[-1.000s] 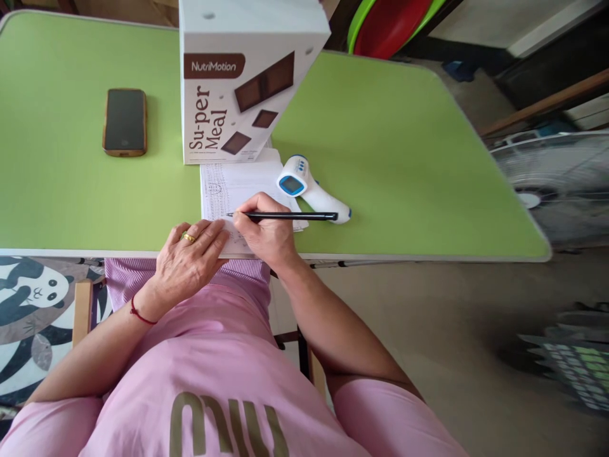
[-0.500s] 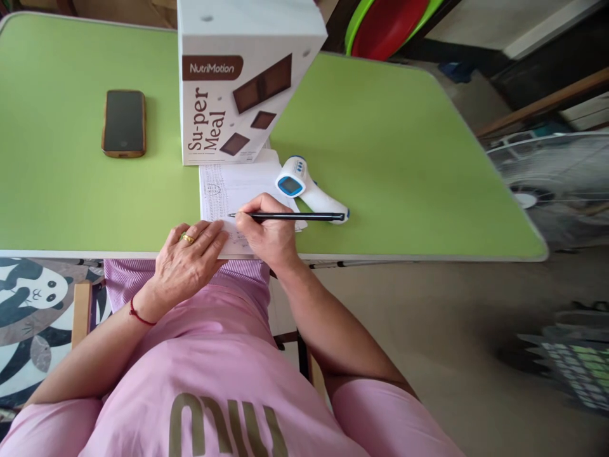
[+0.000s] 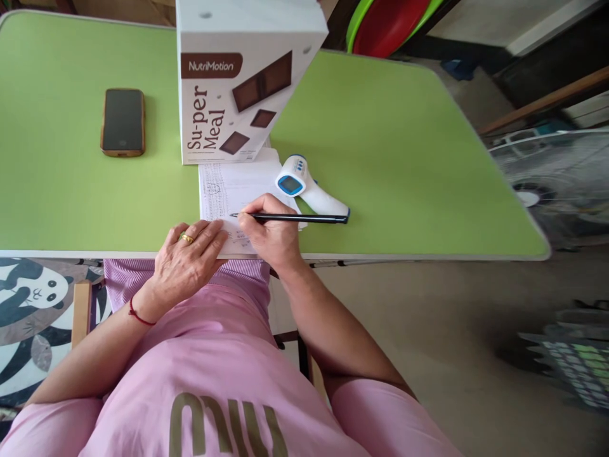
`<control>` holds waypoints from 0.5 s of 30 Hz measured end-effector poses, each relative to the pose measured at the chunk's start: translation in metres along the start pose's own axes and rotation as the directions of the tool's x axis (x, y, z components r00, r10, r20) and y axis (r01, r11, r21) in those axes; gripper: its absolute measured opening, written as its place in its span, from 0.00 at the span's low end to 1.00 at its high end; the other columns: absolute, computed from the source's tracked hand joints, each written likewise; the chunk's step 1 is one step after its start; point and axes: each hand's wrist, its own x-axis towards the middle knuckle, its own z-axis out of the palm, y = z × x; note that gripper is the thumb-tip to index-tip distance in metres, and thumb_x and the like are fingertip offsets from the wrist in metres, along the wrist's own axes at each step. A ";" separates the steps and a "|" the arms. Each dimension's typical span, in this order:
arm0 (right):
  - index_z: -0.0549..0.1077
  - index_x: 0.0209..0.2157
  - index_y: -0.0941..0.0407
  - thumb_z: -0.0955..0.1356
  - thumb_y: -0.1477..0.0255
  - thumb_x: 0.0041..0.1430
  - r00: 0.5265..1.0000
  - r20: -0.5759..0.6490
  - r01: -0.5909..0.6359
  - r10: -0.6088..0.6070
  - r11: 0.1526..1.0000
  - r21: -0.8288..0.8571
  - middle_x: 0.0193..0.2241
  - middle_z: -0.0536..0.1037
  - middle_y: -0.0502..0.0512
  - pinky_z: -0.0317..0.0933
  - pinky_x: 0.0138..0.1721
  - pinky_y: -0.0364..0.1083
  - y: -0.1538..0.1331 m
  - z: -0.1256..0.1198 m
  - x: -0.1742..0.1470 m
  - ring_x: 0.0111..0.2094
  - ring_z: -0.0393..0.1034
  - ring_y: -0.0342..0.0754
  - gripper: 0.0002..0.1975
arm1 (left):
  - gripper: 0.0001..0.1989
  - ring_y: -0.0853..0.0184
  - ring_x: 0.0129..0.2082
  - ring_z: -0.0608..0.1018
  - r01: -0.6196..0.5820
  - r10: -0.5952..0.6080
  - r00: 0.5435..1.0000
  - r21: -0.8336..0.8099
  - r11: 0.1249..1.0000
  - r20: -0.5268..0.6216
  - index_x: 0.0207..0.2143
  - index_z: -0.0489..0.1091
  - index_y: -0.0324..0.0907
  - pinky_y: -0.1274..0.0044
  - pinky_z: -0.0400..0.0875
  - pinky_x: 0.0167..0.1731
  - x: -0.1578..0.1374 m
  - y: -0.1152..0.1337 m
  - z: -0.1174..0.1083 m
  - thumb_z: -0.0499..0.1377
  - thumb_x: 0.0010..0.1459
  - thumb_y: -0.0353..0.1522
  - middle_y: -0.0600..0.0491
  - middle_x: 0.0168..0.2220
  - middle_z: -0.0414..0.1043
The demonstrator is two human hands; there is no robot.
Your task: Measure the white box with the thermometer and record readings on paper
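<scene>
My right hand (image 3: 273, 231) grips a black pen (image 3: 304, 218) between thumb and fingers, its tip at the surface of a white notebook (image 3: 247, 181) covered partly in small handwriting. Across the lower left of the page lies my left hand (image 3: 193, 254), flat, with a gold ring and its fingers stretched out. A white and blue infrared thermometer (image 3: 304, 187) rests just beyond my right hand, overlapping the page's right side. Behind the notebook stands a white NutriMotion box (image 3: 214, 108), which covers the notebook's far end.
A phone in a brown case (image 3: 122, 122) lies on the left of the green table (image 3: 380, 146). Past the table's right edge stands a fan (image 3: 547, 184). Red and green basins (image 3: 390, 25) are behind it at the top, and a basket (image 3: 575, 362) is at lower right.
My right hand and the pen have shifted very slightly to the right along the page. The left hand stays in place. The camera view has moved a little.
</scene>
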 end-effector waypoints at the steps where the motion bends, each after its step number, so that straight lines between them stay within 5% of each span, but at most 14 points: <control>1: 0.67 0.24 0.52 0.66 0.72 0.53 1.000 0.003 0.000 0.000 1.000 -0.007 0.18 0.71 0.44 0.61 0.25 0.44 0.000 0.000 0.000 0.20 0.63 0.42 0.06 | 0.16 0.58 0.51 0.77 0.002 -0.002 1.000 0.004 1.000 0.003 0.52 0.72 0.36 0.67 0.66 0.48 0.000 0.000 0.000 0.58 0.69 0.38 0.46 0.55 0.77; 15: 0.66 0.24 0.52 0.66 0.71 0.54 0.999 0.033 0.005 -0.004 1.000 -0.029 0.17 0.70 0.44 0.60 0.25 0.43 -0.002 0.002 0.001 0.20 0.63 0.41 0.06 | 0.17 0.57 0.53 0.77 0.028 -0.026 0.999 -0.043 0.999 0.039 0.54 0.71 0.38 0.66 0.65 0.50 -0.001 0.000 0.001 0.56 0.69 0.38 0.44 0.56 0.75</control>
